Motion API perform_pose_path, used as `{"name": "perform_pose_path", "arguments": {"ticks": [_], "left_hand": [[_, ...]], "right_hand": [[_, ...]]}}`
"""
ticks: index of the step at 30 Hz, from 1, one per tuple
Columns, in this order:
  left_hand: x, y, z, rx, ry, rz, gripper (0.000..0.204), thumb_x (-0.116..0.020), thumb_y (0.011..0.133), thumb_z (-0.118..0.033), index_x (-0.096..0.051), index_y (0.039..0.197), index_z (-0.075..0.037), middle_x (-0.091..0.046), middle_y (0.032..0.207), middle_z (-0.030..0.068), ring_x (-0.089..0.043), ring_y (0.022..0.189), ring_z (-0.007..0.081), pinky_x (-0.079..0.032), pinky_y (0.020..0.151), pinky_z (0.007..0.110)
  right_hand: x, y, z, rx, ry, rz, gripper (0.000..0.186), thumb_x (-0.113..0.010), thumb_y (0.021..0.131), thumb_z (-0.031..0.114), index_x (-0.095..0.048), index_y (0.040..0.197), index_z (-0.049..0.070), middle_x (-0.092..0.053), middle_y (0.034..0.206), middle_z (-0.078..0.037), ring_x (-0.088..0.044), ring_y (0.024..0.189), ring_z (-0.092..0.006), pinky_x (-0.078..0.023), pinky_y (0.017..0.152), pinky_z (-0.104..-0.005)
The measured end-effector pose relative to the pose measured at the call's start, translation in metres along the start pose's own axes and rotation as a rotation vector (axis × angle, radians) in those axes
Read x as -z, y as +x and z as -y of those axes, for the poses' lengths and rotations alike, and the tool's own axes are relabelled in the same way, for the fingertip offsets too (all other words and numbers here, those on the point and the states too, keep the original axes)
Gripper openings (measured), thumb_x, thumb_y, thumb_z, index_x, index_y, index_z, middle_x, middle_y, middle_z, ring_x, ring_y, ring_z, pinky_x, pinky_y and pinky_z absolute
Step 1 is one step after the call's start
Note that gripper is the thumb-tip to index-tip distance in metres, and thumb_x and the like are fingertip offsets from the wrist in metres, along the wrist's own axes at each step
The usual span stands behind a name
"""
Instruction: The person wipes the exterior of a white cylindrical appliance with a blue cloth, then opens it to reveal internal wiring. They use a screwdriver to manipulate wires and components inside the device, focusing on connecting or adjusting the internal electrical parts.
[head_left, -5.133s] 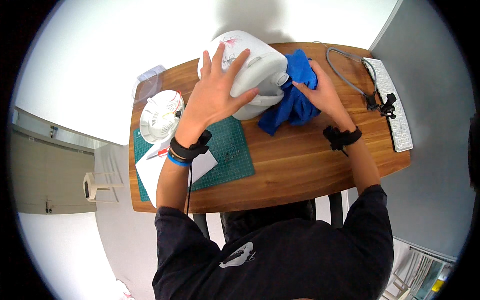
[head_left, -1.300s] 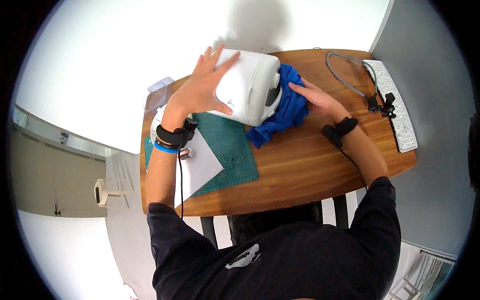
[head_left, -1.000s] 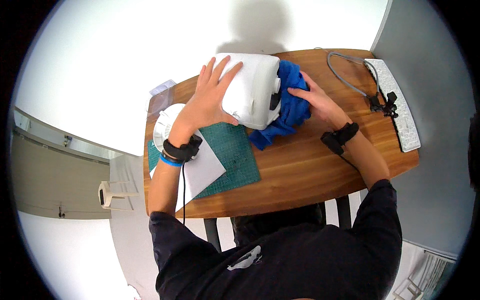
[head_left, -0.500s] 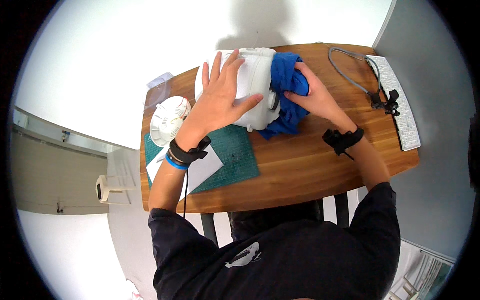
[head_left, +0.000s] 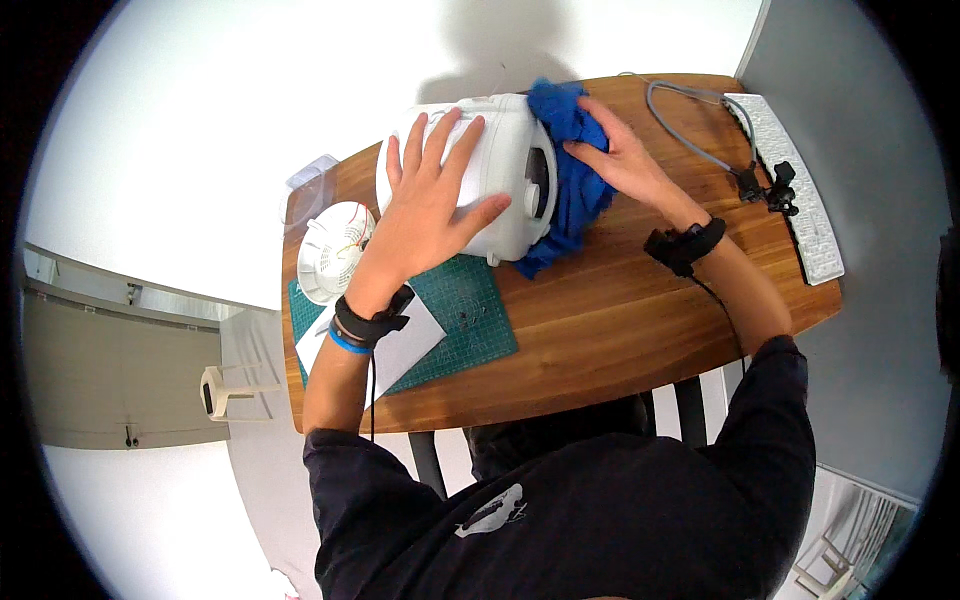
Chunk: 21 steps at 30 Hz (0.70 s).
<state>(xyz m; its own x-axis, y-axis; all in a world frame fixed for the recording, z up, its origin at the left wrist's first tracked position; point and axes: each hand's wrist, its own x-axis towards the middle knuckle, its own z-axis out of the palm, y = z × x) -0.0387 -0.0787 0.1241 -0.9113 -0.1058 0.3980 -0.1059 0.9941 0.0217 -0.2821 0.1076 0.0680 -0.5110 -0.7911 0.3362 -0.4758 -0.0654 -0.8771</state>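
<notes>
My left hand (head_left: 432, 195) lies with fingers spread on a white plastic appliance (head_left: 505, 150), which rests on its side at the back middle of the wooden desk. The end facing right has a handle-like rim, a dark recess and a round white knob. A crumpled blue cloth (head_left: 570, 200) is bunched along that end. My right hand (head_left: 617, 158) is closed on the cloth's upper part, thumb and fingers around it. Black straps with small devices are on both wrists.
A white perforated plastic part (head_left: 330, 250) with thin wires, white paper (head_left: 420, 330) and a green cutting mat (head_left: 475, 310) are on the left. A clear plastic piece (head_left: 305, 185) lies behind them. At the right are a white textured strip (head_left: 810, 240), grey cable and black clamp (head_left: 780, 200).
Since half a second ago, my right hand and the cloth have moved up toward the back; more of the appliance's recess shows. Earlier, the appliance's printed flowers faced up.
</notes>
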Motion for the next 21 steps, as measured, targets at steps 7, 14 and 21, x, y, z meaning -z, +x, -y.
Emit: {"name": "perform_pose_path", "arguments": {"ticks": [7,14,21], "left_hand": [[0.005,-0.004,-0.008,-0.007,-0.010,-0.013,0.092,-0.072,0.099,-0.064,-0.043,0.169,-0.013,-0.033,0.175,0.0248,-0.019,0.165,0.0531,-0.003,0.131,0.072],[0.005,0.000,-0.008,0.012,0.007,-0.028,0.095,-0.077,0.094,-0.064,-0.046,0.167,-0.013,-0.035,0.175,0.0222,-0.021,0.165,0.0509,-0.005,0.131,0.074],[0.002,0.002,-0.001,-0.001,0.019,-0.034,0.101,-0.082,0.087,-0.065,-0.047,0.166,-0.013,-0.038,0.174,0.0202,-0.024,0.165,0.0485,-0.006,0.131,0.075]], "right_hand": [[-0.012,0.006,-0.013,-0.069,0.074,0.026,0.059,-0.066,0.111,0.027,-0.043,0.161,0.007,-0.061,0.152,-0.020,-0.063,0.137,-0.0306,-0.052,0.114,-0.0428],[-0.013,-0.007,-0.051,-0.278,0.051,0.442,0.072,-0.065,0.113,0.028,-0.030,0.172,0.006,-0.061,0.156,-0.019,-0.061,0.137,-0.0272,-0.049,0.119,-0.0404],[0.017,-0.032,-0.032,-0.206,0.031,0.750,0.064,-0.072,0.107,0.022,-0.048,0.164,0.003,-0.067,0.150,-0.015,-0.063,0.134,-0.0233,-0.051,0.117,-0.0402]]}}
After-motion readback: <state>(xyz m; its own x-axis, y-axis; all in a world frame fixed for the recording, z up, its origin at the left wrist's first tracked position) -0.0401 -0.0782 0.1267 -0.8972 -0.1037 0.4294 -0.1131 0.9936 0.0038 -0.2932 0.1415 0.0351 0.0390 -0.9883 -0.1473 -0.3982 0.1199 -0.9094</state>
